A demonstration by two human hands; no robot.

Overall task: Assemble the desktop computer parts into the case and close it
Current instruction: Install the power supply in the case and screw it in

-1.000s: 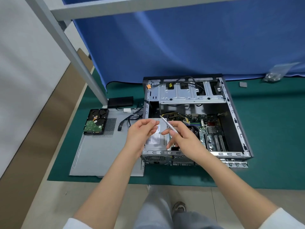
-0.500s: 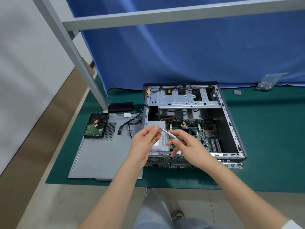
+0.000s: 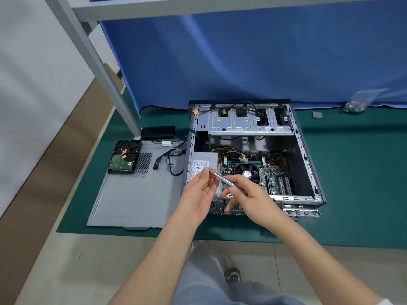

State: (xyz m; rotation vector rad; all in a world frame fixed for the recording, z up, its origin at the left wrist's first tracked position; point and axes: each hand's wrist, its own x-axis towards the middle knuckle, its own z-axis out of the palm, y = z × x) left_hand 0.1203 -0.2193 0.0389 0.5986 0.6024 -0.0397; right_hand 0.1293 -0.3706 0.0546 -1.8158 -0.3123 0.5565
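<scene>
Case open behind right hand gripping screwdriver.

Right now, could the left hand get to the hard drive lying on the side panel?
Probably yes, once freed. The hard drive lies uncovered on the side panel, nothing above it. But the left hand is pinching the tip of the screwdriver held by the right hand.

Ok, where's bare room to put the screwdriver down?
Free: the near part of the side panel, below the hard drive, and the green mat right of the case. Crowded: the panel's far end, with the drive and cables.
</scene>
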